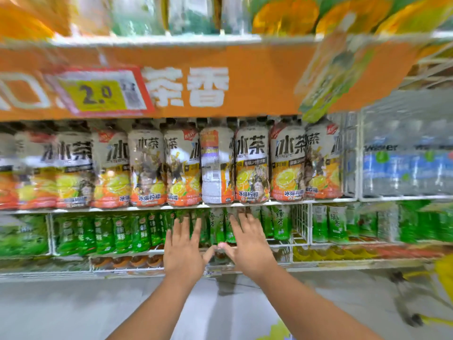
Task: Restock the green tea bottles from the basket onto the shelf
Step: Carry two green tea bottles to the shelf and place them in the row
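Left hand (182, 251): fingers spread straight, reaching at the green tea bottles (215, 227), holding nothing.
Green tea bottles: upright in a row on the lower shelf (301, 244), under the iced tea bottles (252, 165).
Right hand (247, 244): fingers spread straight against the same row.

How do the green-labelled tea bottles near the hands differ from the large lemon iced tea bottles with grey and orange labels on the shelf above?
The green-labelled tea bottles are slim and stand on the lower shelf; the large lemon iced tea bottles are much wider and stand one shelf higher. The green ones have green labels; the iced tea labels are grey above, orange with lemons below. Both hands, left and right, reach with spread fingers to the green ones only. Both kinds stand upright in rows.
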The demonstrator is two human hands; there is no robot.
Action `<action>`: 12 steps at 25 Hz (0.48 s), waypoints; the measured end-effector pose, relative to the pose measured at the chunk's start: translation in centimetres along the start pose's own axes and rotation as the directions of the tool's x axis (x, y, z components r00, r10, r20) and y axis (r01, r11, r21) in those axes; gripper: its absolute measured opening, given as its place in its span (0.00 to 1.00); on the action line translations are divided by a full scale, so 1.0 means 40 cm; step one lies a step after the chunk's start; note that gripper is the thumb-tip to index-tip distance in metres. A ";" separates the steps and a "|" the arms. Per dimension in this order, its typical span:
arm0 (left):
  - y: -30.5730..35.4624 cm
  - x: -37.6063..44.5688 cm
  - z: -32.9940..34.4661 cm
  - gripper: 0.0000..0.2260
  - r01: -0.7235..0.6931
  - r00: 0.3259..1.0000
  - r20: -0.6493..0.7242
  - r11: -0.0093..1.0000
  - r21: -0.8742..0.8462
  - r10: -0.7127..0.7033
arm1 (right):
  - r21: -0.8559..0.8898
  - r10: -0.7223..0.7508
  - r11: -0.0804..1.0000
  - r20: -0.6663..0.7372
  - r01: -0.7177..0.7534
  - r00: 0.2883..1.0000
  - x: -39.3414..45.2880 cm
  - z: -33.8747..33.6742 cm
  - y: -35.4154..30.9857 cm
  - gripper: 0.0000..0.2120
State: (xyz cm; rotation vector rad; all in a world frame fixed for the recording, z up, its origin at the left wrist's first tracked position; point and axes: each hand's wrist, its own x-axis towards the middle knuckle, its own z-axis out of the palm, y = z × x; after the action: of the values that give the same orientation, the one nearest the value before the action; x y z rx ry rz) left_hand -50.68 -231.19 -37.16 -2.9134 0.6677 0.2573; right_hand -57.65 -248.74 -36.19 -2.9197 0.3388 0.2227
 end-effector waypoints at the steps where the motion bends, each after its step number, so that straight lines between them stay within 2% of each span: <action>1: -0.011 -0.033 -0.029 0.40 -0.005 1.000 -0.008 1.000 -0.006 0.005 | 0.008 -0.009 1.000 -0.007 0.009 1.000 -0.029 -0.033 -0.011 0.52; 8: -0.086 -0.223 -0.211 0.39 -0.064 0.994 -0.093 0.988 -0.139 0.051 | -0.064 -0.008 0.998 0.004 0.008 1.000 -0.193 -0.195 -0.106 0.39; 12: -0.108 -0.278 -0.294 0.40 -0.088 0.985 -0.164 0.980 -0.180 0.058 | -0.089 0.020 0.996 -0.048 -0.024 0.999 -0.244 -0.273 -0.178 0.37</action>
State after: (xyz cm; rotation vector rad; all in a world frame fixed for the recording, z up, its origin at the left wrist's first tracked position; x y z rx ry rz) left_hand -57.03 -224.74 -23.06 -3.1170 0.8176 0.1022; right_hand -63.95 -242.15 -22.70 -3.0149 0.3778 0.1763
